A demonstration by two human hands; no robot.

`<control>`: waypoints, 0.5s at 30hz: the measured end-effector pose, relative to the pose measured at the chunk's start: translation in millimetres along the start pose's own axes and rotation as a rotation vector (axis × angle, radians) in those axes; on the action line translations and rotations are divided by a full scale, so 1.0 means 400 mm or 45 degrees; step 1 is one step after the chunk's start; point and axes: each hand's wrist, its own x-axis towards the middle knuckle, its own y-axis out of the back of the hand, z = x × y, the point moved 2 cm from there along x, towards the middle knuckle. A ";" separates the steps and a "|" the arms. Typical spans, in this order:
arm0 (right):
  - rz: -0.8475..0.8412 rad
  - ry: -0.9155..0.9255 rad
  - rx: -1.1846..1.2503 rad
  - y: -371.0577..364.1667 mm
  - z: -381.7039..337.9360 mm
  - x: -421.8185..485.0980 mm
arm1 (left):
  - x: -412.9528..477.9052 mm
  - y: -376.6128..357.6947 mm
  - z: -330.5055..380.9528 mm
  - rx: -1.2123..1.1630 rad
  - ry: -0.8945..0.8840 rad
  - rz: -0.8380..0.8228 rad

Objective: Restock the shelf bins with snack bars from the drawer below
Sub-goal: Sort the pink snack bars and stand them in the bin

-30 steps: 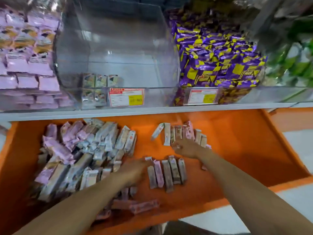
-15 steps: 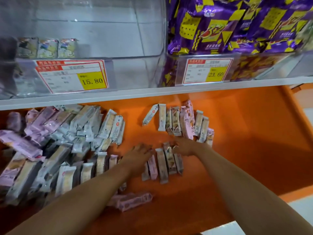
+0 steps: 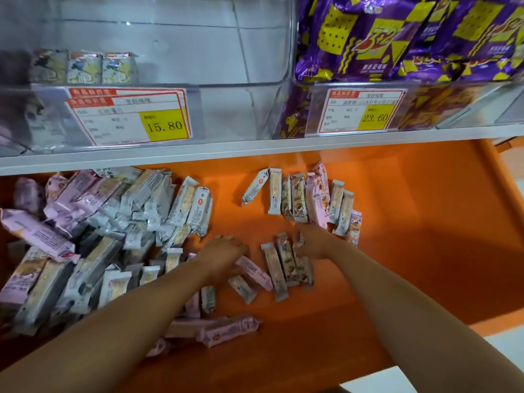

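- My left hand point(image 3: 224, 255) is lying palm down over the upper end of a pink bar point(image 3: 255, 273) on the drawer floor. The fingers are bending down onto the bar, but I cannot tell whether they are closing round it.
- My right hand point(image 3: 314, 242) is reaching to the near row of bars point(image 3: 279, 268). Its fingers point(image 3: 300, 240) are curling onto the top end of the rightmost bars and pinching them.
- The orange drawer point(image 3: 425, 222) is standing open beneath the white shelf point(image 3: 255, 147).
- A loose heap of bars point(image 3: 113, 222) is filling the drawer's left half.
- A far row of bars point(image 3: 306, 197) is lying just beyond my right hand.
- Two pink bars point(image 3: 229, 330) are lying near the drawer's front edge, under my left forearm.
- The clear bin point(image 3: 255, 52) above is holding three packs point(image 3: 85, 68) at its left, and a price label point(image 3: 127, 117) on its front is reading 15.80.
- The neighbouring bin is holding purple and yellow packets point(image 3: 397, 38), and its label point(image 3: 363, 112) is reading 23.60.
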 end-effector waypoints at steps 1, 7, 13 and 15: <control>0.039 0.011 0.064 0.004 0.002 -0.002 | -0.010 0.004 -0.007 -0.090 0.013 0.016; 0.121 0.020 0.666 0.056 -0.053 -0.060 | -0.082 0.051 -0.059 -0.885 0.224 0.212; 0.008 0.063 1.041 0.099 -0.200 -0.133 | -0.162 0.149 -0.069 -1.322 0.204 0.455; -0.062 0.080 1.110 0.097 -0.247 -0.151 | -0.200 0.180 -0.067 -1.413 0.229 0.467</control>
